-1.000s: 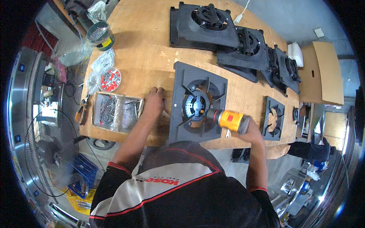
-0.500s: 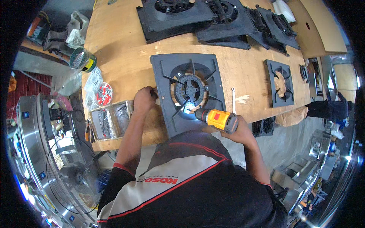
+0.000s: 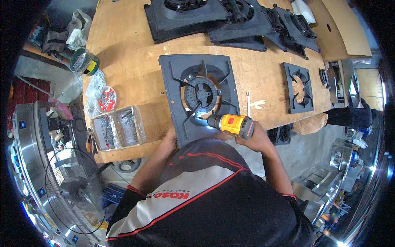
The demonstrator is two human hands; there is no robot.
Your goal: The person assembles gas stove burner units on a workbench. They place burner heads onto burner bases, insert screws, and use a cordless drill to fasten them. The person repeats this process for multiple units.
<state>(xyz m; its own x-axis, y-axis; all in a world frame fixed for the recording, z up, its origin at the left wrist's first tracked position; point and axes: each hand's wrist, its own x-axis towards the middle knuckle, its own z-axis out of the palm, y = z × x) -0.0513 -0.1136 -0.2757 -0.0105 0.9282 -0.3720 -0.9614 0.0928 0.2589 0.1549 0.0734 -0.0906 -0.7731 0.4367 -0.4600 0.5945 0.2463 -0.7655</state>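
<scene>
My right hand (image 3: 257, 140) is wrapped round the grip of a yellow and black cordless drill (image 3: 233, 125). Its lit nose points left at the near part of a black cast-iron gas stove top (image 3: 185, 131), by the round burner (image 3: 201, 95) in its middle opening. Raised ribs surround that opening. My left hand (image 3: 170, 139) is at the near left edge of the stove top; its fingers are mostly hidden, so its grip cannot be made out. A small metal piece (image 3: 162, 93) lies just left of the stove top, and a wrench (image 3: 248, 104) lies to its right.
Left on the wooden table (image 3: 127, 61) are a divided box of screws (image 3: 131, 127), a tub of red and white parts (image 3: 107, 100) and a green jar (image 3: 87, 64). More stove tops (image 3: 187, 18) stack at the back; another grate (image 3: 293, 108) lies right. A fan (image 3: 76, 189) stands left.
My left hand has come back from the table left of the stove top to its near left edge. The drill stays in my right hand at the burner. The whole view has shifted slightly.
</scene>
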